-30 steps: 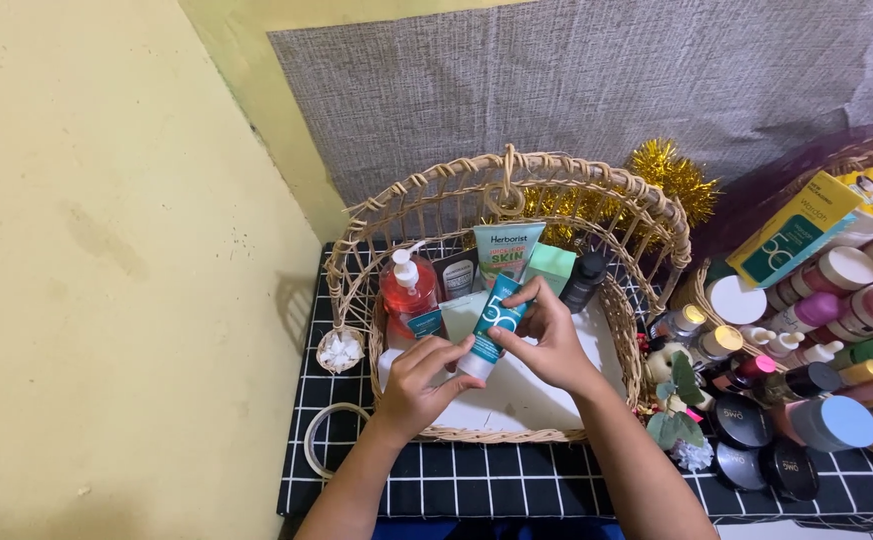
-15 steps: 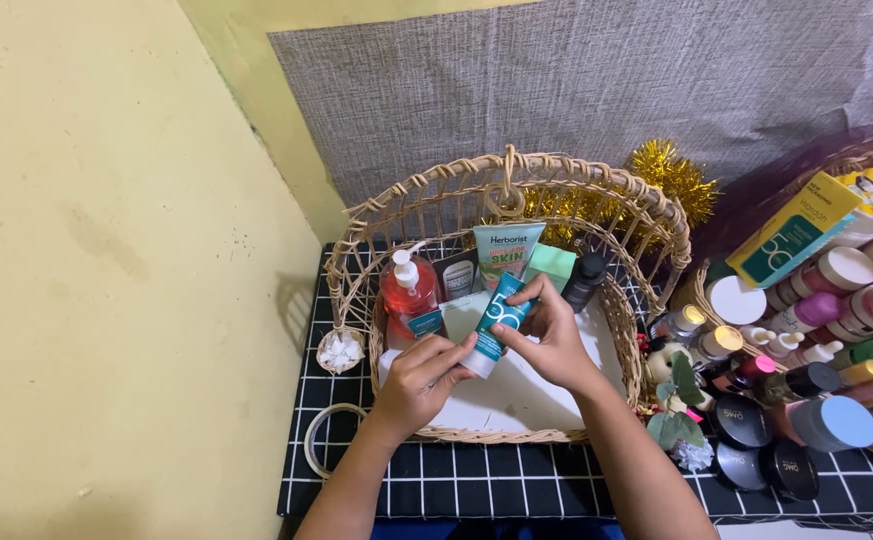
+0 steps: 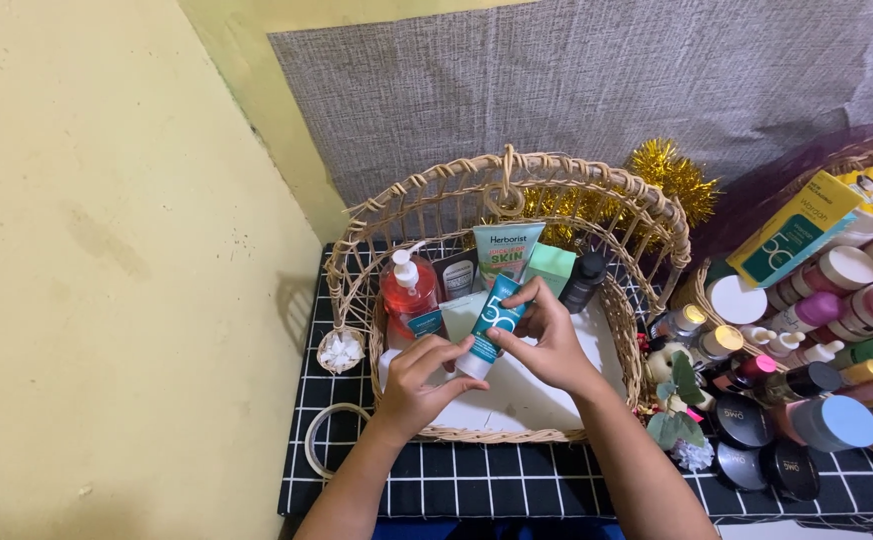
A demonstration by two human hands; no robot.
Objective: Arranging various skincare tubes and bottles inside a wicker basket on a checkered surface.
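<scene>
Yellow walls and a grey woven backdrop frame a tabletop (image 3: 517,490) covered in black cloth with white grid lines. On it stands a wicker basket (image 3: 505,190) lined in white. Above that lining, both hands grip a small teal tube (image 3: 490,322). The left hand (image 3: 419,380) closes its fingers round the white cap end; the right hand (image 3: 549,345) pinches the upper part between thumb and fingers. The tube tilts, cap down-left, bearing large pale print. A red pump bottle (image 3: 409,298) stands just behind.

A tube (image 3: 489,326) sits inside the basket (image 3: 357,262), pump bottle (image 3: 410,292) left of it, jars (image 3: 837,280) well right.
</scene>
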